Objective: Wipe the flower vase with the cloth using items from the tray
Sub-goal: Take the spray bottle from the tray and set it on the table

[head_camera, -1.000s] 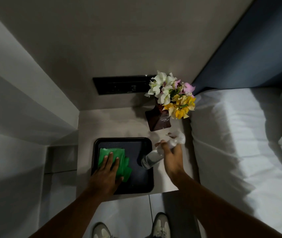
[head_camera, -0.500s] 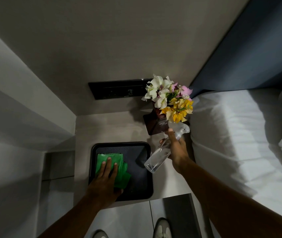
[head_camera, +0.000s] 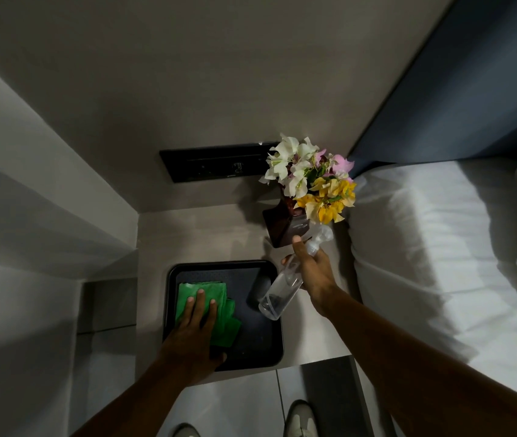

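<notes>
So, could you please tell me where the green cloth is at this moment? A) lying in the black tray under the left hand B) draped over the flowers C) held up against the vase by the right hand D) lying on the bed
A: the green cloth lies flat in the black tray with the left hand pressed on it, while the right hand holds the spray bottle near the vase.

A pale bedside table [head_camera: 206,238] stands in a corner between a grey wall [head_camera: 188,74] and a white-sheeted bed [head_camera: 433,247] at right. A black switch panel [head_camera: 213,162] is set in the far wall, a blue headboard [head_camera: 471,89] beside it. Two pale shoes [head_camera: 301,417] show near, on floor tiles [head_camera: 238,402].
</notes>
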Demonstrator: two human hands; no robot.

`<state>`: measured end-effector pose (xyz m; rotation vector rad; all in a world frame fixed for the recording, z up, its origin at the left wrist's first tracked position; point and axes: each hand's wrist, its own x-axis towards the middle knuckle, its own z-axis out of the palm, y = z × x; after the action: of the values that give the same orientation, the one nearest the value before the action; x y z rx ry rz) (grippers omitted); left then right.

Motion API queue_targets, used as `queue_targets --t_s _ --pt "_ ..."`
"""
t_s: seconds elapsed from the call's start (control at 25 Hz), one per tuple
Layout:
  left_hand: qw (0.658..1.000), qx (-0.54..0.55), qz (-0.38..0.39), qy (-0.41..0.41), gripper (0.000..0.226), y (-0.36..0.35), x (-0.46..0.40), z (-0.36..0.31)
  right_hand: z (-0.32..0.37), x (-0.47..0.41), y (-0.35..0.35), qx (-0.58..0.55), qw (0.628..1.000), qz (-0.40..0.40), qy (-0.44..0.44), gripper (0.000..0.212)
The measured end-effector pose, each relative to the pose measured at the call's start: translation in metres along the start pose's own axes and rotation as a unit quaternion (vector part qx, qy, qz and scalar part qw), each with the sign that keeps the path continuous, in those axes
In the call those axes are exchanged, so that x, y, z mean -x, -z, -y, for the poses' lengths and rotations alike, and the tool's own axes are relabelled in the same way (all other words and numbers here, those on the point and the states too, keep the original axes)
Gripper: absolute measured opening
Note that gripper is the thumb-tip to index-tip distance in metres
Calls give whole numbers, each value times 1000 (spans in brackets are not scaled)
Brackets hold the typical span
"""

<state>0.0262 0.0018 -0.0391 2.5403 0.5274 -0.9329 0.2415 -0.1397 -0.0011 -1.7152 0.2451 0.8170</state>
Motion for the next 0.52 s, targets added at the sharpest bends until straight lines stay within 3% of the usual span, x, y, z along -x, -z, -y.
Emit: queue_targets --t_s 0.52 --pt "1000 14 -12 -5 104 -3 -2 2 -2 -8 -8 -14 999 1 34 16"
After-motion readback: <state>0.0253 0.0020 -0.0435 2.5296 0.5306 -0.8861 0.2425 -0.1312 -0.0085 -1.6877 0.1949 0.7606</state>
